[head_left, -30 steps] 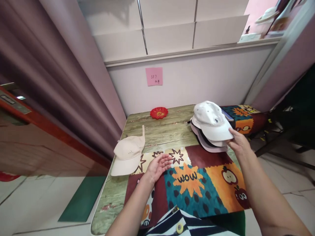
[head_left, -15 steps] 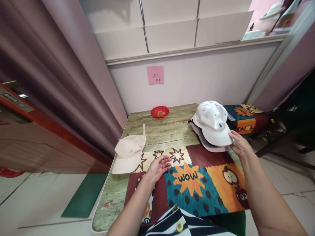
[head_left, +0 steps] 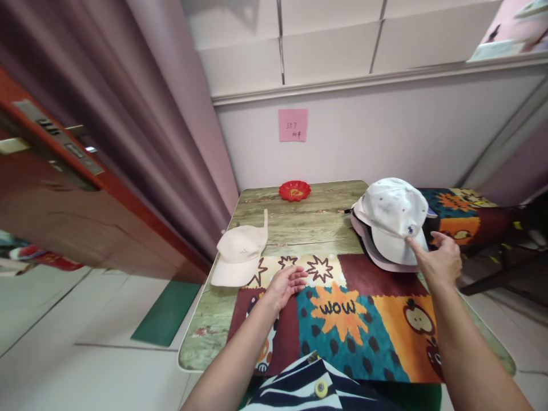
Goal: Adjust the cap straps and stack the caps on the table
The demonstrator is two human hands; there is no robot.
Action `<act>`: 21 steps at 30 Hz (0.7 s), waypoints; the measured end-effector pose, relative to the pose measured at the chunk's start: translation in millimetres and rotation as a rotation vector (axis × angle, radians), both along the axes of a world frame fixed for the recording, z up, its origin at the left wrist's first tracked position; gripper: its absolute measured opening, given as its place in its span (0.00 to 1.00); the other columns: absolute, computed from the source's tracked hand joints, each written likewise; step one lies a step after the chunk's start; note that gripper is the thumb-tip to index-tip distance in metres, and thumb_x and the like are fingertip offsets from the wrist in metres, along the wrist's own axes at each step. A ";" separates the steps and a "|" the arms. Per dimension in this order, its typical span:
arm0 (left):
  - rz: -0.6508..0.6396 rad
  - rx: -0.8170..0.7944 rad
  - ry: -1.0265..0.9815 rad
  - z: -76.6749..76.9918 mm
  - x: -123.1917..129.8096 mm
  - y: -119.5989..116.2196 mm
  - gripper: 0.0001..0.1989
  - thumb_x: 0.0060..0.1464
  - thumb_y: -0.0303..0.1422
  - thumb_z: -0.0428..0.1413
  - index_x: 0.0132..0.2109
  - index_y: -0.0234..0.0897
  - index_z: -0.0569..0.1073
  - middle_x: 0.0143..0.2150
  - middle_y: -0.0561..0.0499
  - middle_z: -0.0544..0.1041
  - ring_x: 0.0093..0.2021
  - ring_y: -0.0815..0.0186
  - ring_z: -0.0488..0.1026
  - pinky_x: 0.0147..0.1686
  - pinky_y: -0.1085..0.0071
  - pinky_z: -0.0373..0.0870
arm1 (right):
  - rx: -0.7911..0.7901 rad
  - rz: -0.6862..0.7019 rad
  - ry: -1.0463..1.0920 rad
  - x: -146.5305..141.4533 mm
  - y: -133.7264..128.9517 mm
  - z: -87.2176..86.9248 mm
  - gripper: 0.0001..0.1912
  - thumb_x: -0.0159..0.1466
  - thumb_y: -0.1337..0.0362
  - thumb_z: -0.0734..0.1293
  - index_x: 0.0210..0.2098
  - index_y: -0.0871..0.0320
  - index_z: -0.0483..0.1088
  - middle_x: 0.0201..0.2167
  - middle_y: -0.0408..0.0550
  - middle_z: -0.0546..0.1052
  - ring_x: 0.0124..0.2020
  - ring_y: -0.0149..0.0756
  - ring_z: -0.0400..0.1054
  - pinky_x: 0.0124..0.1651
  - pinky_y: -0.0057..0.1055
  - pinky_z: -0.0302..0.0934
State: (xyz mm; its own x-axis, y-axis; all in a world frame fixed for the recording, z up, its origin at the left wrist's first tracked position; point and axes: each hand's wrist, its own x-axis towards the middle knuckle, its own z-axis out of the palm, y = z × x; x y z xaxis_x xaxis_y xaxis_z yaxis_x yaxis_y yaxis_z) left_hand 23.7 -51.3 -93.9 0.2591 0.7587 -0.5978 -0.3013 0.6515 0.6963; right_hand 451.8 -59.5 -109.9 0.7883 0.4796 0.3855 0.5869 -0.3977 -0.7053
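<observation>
A white cap (head_left: 391, 208) with a small blue logo tops a stack of caps at the right side of the table, with dark and pinkish brims showing under it. My right hand (head_left: 439, 260) is at the brim's right edge, thumb against it and fingers spread apart, not closed round it. My left hand (head_left: 287, 287) rests palm partly up over the patterned mat (head_left: 338, 342), fingers loosely apart and holding nothing. To its left a cream cap (head_left: 240, 255) lies on the table, strap pointing away from me.
A red scalloped dish (head_left: 294, 190) stands at the table's back edge, below a pink note (head_left: 293, 125) on the wall. Purple curtains (head_left: 171, 114) and an orange-brown door (head_left: 107, 211) are at the left. Another patterned mat (head_left: 460, 208) lies beyond the caps.
The view has turned left, so things sit further right. My right hand's fingers have opened away from the white cap's brim. My left hand stays over the mat.
</observation>
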 end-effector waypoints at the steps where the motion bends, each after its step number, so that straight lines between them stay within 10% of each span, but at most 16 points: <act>1: 0.013 0.033 0.011 0.7 -2.3 0.4 0.10 0.56 0.35 0.61 0.40 0.31 0.77 0.37 0.43 0.82 0.28 0.68 0.77 0.28 0.74 0.72 | -0.012 0.015 0.028 -7.3 1.0 1.3 0.38 0.50 0.41 0.75 0.52 0.59 0.74 0.46 0.68 0.76 0.49 0.67 0.70 0.48 0.57 0.62; 6: 0.248 0.415 0.149 10.2 -43.5 19.3 0.17 0.50 0.42 0.65 0.41 0.33 0.76 0.37 0.47 0.80 0.28 0.71 0.73 0.27 0.76 0.67 | 0.298 0.007 -0.179 -56.5 -6.3 11.4 0.37 0.59 0.45 0.72 0.61 0.57 0.67 0.56 0.69 0.71 0.59 0.68 0.65 0.58 0.60 0.60; 12: 0.794 0.627 0.791 26.1 -146.8 75.8 0.28 0.47 0.45 0.66 0.51 0.34 0.71 0.51 0.41 0.77 0.47 0.61 0.76 0.46 0.67 0.72 | 0.345 0.475 -0.089 -157.7 -1.6 11.3 0.29 0.65 0.50 0.67 0.59 0.60 0.68 0.53 0.59 0.76 0.53 0.52 0.72 0.57 0.52 0.66; 21: 0.391 0.394 1.181 13.1 -177.6 107.8 0.52 0.35 0.50 0.72 0.62 0.34 0.61 0.61 0.31 0.71 0.61 0.47 0.71 0.55 0.61 0.68 | 0.124 0.838 0.336 -254.0 9.8 -10.7 0.23 0.64 0.48 0.66 0.50 0.57 0.73 0.45 0.56 0.81 0.38 0.44 0.77 0.45 0.42 0.71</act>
State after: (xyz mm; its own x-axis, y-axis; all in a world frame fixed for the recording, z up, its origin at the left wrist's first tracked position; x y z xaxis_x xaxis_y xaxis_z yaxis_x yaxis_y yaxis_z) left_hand -153.8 56.4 -80.8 -0.5430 0.8391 -0.0329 0.4976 0.3530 0.7924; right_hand 197.8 -49.7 -120.6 0.2805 0.9164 0.2854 0.4057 0.1563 -0.9006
